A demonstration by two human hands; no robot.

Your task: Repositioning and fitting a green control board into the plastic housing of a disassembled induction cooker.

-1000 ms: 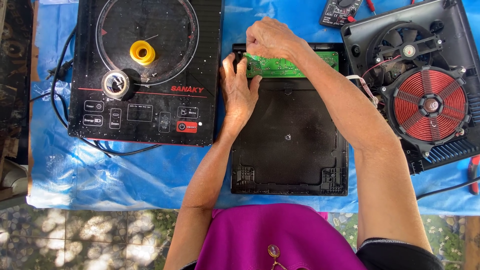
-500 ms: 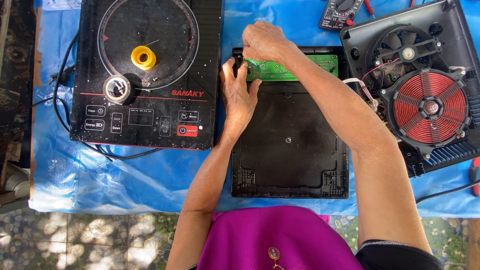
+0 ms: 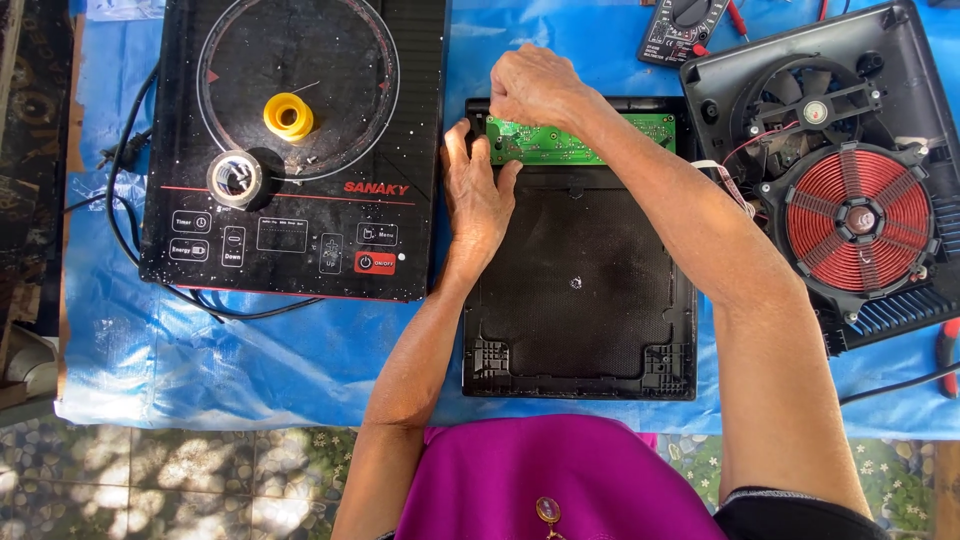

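Your left hand [image 3: 478, 195] lies flat, fingers spread, on the upper left corner of the black panel [image 3: 580, 290], fingertips touching the left end of the green circuit board [image 3: 560, 145]. Your right hand [image 3: 530, 88] is curled into a loose fist just above that end of the board; you cannot tell what it pinches. Left of your left hand sits a black cooktop [image 3: 295, 150] carrying a yellow tape roll [image 3: 288, 116]

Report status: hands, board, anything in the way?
Left hand flat on black panel, fingertips at green circuit board. Right hand closed at the board's left end; contents hidden. Nothing blocking; open cooker base sits to the right.
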